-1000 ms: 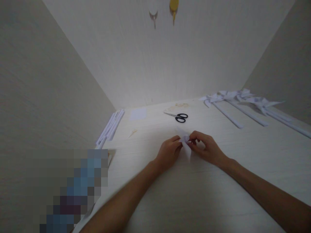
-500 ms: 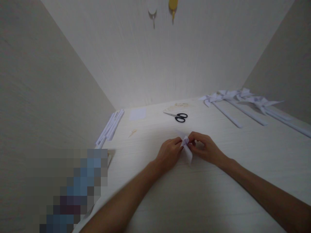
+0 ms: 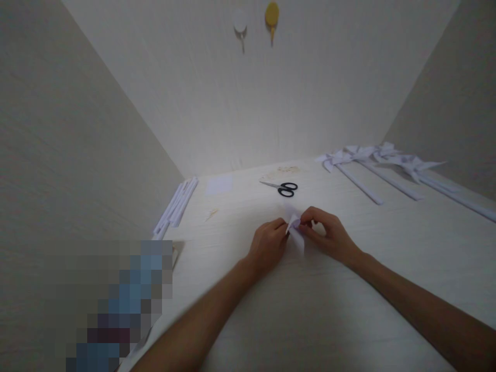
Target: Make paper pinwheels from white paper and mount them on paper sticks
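A small folded piece of white paper [image 3: 296, 231] rests on the pale table [image 3: 310, 310], pinched between both hands. My left hand [image 3: 268, 245] grips its left side with thumb and fingers closed. On the right side my right hand [image 3: 328, 236] has its fingertips pressed together on the paper's centre. Part of the paper is hidden under the fingers.
Black-handled scissors [image 3: 282, 187] lie behind the hands. Several white paper sticks [image 3: 176, 205] are stacked at the left wall, with a white paper square [image 3: 219, 184] beside them. Several finished paper pinwheels [image 3: 382, 160] lie at the right. Two hooks [image 3: 256, 19] hang on the back wall.
Both hands stay on the paper and have shifted only slightly; the folded flaps look a little rearranged. The view has tilted a bit.
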{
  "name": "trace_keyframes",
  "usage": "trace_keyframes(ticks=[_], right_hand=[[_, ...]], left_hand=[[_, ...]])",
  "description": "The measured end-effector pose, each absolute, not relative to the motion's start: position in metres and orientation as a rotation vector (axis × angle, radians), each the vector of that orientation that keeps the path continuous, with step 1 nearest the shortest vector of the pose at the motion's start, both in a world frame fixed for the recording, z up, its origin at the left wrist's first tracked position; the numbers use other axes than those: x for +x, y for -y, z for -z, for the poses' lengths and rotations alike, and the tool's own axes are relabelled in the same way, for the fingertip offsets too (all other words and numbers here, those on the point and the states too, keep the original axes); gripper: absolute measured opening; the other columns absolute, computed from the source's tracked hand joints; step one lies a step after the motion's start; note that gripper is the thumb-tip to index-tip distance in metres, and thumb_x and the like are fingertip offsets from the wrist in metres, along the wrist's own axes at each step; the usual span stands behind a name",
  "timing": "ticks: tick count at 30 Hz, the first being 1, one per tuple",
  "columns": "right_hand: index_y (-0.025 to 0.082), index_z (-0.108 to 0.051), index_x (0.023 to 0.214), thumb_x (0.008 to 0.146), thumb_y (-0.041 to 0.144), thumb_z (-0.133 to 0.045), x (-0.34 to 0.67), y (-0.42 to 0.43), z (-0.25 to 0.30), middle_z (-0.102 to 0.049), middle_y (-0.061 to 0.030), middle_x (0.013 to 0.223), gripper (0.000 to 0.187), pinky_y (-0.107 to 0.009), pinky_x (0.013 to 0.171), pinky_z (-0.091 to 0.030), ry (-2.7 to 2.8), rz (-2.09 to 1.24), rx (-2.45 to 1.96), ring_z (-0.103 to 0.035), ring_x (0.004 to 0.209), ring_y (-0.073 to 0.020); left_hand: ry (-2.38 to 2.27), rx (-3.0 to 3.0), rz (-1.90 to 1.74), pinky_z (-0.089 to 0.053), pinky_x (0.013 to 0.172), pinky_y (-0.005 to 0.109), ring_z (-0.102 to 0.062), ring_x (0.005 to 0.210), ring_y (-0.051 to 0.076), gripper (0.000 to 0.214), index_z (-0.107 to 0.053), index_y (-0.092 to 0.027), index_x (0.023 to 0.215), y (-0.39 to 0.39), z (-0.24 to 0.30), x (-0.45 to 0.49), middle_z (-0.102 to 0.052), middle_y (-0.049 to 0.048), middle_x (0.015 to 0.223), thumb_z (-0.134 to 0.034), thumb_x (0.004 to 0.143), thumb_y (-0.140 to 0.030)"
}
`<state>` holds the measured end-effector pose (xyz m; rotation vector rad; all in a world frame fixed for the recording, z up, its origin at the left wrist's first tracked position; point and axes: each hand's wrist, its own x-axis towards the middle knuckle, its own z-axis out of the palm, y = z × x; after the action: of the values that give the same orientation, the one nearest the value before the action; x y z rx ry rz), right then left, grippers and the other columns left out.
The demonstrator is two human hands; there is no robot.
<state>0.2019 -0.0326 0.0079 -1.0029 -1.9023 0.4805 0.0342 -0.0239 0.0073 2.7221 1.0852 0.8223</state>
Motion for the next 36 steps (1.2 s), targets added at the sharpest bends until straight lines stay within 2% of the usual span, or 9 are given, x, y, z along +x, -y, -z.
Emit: trace_keyframes(ticks=[10,17,22,26,29,33,36], right_hand=[[0.019,-0.051,0.070,0.076,0.017,-0.051,0.203,0.032,-0.006,-0.049,0.0002,0.065,0.007,-0.025,0.055,-0.038,1.917,-0.471,-0.908,-0.045,0.059,-0.0107],[0.019,-0.050,0.068,0.076,0.017,-0.052,0.203,0.031,-0.005,-0.048,0.0009,0.063,0.008,-0.025,0.055,-0.037,1.923,-0.479,-0.900,-0.044,0.058,-0.0105],[0.020,-0.053,0.077,0.077,0.020,-0.050,0.203,0.030,-0.004,-0.051,-0.0006,0.069,0.002,-0.026,0.058,-0.038,1.855,-0.494,-0.975,-0.047,0.063,-0.0120],[0.020,-0.053,0.085,0.077,0.022,-0.050,0.206,0.027,0.000,-0.050,-0.0011,0.073,0.009,-0.027,0.060,-0.038,1.662,-0.504,-1.051,-0.047,0.065,-0.0127],[0.020,-0.054,0.083,0.076,0.025,-0.051,0.207,0.024,0.003,-0.049,-0.0005,0.071,0.008,-0.026,0.058,-0.037,1.539,-0.540,-1.089,-0.046,0.064,-0.0126],[0.020,-0.055,0.080,0.076,0.027,-0.052,0.207,0.023,0.004,-0.049,0.0005,0.067,0.009,-0.026,0.056,-0.035,1.494,-0.626,-1.109,-0.045,0.061,-0.0119],[0.019,-0.056,0.079,0.075,0.028,-0.051,0.207,0.023,0.003,-0.049,0.0009,0.066,0.011,-0.025,0.055,-0.034,1.458,-0.657,-1.121,-0.044,0.060,-0.0112]], left_hand=[[-1.053,2.762,-0.780,-0.041,0.061,0.025,-0.050,0.064,0.014,0.021,-0.055,-0.013,0.071,0.026,-0.009,0.036,-0.056,0.0055,0.071,-0.036,0.079,-0.014],[-1.028,2.665,-0.777,-0.041,0.064,0.027,-0.051,0.068,0.015,0.022,-0.056,-0.013,0.074,0.026,-0.008,0.036,-0.058,0.0072,0.075,-0.035,0.079,-0.014],[-1.027,2.294,-0.986,-0.040,0.064,0.025,-0.051,0.067,0.013,0.019,-0.057,-0.013,0.067,0.020,-0.006,0.036,-0.058,0.0050,0.072,-0.039,0.074,-0.013],[-1.074,1.823,-1.094,-0.039,0.054,0.022,-0.051,0.056,0.011,0.015,-0.056,-0.014,0.055,0.013,-0.007,0.033,-0.056,0.0000,0.058,-0.045,0.065,-0.010],[-1.014,1.608,-1.118,-0.039,0.054,0.022,-0.051,0.054,0.010,0.013,-0.055,-0.014,0.050,0.010,-0.009,0.031,-0.056,-0.0013,0.053,-0.050,0.061,-0.013],[-1.035,1.442,-1.200,-0.041,0.056,0.022,-0.052,0.057,0.011,0.004,-0.059,-0.015,0.054,0.009,-0.012,0.031,-0.059,-0.0013,0.056,-0.058,0.057,-0.016],[-1.059,1.402,-1.230,-0.041,0.055,0.023,-0.051,0.056,0.012,0.008,-0.058,-0.015,0.051,0.011,-0.015,0.029,-0.058,-0.0006,0.053,-0.063,0.055,-0.020]])
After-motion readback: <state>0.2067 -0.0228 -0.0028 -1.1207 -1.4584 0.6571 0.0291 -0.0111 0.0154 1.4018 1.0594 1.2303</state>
